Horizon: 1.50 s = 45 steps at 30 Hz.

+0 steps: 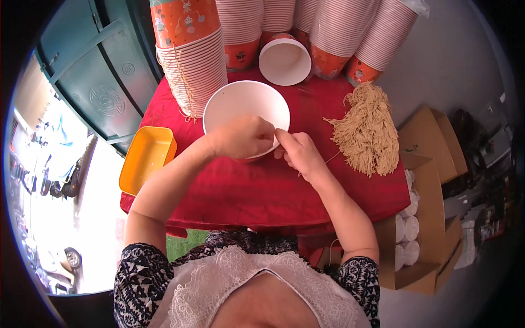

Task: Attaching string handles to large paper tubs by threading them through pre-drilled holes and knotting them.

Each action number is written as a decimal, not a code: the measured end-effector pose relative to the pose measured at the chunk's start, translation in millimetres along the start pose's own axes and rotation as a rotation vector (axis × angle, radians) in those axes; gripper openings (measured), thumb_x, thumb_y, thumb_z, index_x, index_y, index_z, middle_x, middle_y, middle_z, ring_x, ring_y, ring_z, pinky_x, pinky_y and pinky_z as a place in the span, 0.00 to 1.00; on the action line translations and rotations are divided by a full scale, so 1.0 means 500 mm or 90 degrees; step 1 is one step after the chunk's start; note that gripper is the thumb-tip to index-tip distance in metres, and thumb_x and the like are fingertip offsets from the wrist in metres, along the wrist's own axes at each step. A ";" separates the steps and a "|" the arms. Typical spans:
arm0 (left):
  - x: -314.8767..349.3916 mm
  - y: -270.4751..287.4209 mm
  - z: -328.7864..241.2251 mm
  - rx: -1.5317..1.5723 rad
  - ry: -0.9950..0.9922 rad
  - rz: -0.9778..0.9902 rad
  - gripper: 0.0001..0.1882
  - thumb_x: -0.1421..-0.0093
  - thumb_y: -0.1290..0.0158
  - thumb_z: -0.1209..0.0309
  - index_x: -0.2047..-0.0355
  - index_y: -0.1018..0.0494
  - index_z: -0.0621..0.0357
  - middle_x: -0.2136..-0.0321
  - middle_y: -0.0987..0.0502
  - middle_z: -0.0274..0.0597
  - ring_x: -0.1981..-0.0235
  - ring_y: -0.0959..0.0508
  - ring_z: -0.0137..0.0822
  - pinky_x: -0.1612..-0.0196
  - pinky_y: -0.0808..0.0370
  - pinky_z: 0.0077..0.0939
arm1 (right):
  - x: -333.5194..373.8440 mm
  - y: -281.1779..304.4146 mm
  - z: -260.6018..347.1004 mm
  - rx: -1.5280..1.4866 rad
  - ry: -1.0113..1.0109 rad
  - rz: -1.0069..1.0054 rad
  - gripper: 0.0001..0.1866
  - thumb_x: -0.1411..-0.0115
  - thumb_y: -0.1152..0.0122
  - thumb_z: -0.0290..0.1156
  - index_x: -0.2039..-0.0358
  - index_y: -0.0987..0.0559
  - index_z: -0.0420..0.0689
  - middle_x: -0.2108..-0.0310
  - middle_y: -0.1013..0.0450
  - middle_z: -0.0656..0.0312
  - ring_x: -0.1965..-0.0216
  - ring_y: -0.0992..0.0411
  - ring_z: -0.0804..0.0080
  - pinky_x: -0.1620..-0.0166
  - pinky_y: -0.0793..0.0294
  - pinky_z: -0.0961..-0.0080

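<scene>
A red-covered table (pixel 229 191) bears a paper bucket (pixel 240 98), white inside, near its middle; every place here is told from that bucket. Beyond it stand tall plastic-wrapped stacks (pixel 342 30) of nested orange paper buckets. An unwrapped stack (pixel 191 74) is just to its left, tan cords hanging down the side; the nesting probably saves table space. To its right, past the table's edge, an open cardboard box (pixel 418 276) holds white rounded items (pixel 407 229). A tan cord bundle (pixel 372 131) lies to its right, loosely spread, probably so single strands pull free. A yellow tray (pixel 128 172) sits left of it, toward the person. Just behind it a second bucket (pixel 284 60) faces its mouth forward. At its near-right rim, the left hand (pixel 243 136) and right hand (pixel 301 156) meet, fingers curled, likely because the work is on that edge. Whether they clamp the rim or something thin cannot be told; the left hand blocks part of it. The close stack leaves little room leftward. Beside the right hand shows a thin strand (pixel 333 158).
</scene>
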<state>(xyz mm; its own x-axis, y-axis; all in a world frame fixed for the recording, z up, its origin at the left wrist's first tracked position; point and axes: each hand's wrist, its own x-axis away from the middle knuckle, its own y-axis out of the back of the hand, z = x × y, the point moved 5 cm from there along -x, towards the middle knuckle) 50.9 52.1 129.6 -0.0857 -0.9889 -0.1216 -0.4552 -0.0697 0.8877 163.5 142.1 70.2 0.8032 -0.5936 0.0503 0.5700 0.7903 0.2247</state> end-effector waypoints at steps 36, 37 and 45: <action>0.005 -0.186 0.171 0.365 0.241 -0.338 0.08 0.50 0.46 0.72 0.79 0.27 0.66 0.81 0.26 0.44 0.80 0.27 0.36 0.74 0.29 0.31 | -0.106 -0.025 -0.085 0.479 -0.082 0.021 0.22 0.40 0.45 0.44 0.62 0.20 0.35 0.61 0.24 0.40 0.56 0.26 0.42 0.54 0.27 0.51; 0.011 -0.194 0.183 0.475 0.302 -0.309 0.07 0.49 0.46 0.72 0.78 0.27 0.65 0.82 0.27 0.41 0.81 0.28 0.33 0.75 0.30 0.29 | -0.105 -0.030 -0.079 0.499 -0.090 0.018 0.21 0.39 0.45 0.44 0.62 0.20 0.35 0.61 0.24 0.40 0.56 0.26 0.42 0.54 0.27 0.51; 0.009 -0.191 0.156 0.568 0.341 -0.230 0.09 0.41 0.48 0.71 0.71 0.27 0.66 0.81 0.27 0.38 0.80 0.28 0.27 0.79 0.30 0.22 | -0.107 -0.025 -0.091 0.497 -0.087 0.021 0.21 0.38 0.47 0.44 0.63 0.19 0.36 0.62 0.24 0.41 0.56 0.26 0.43 0.54 0.27 0.51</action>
<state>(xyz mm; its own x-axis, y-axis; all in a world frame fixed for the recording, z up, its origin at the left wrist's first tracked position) 24.7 64.6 9.6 0.4790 -0.8731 0.0911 -0.8711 -0.4600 0.1721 121.3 171.0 20.7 0.7602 -0.6254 0.1761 0.2194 0.5023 0.8364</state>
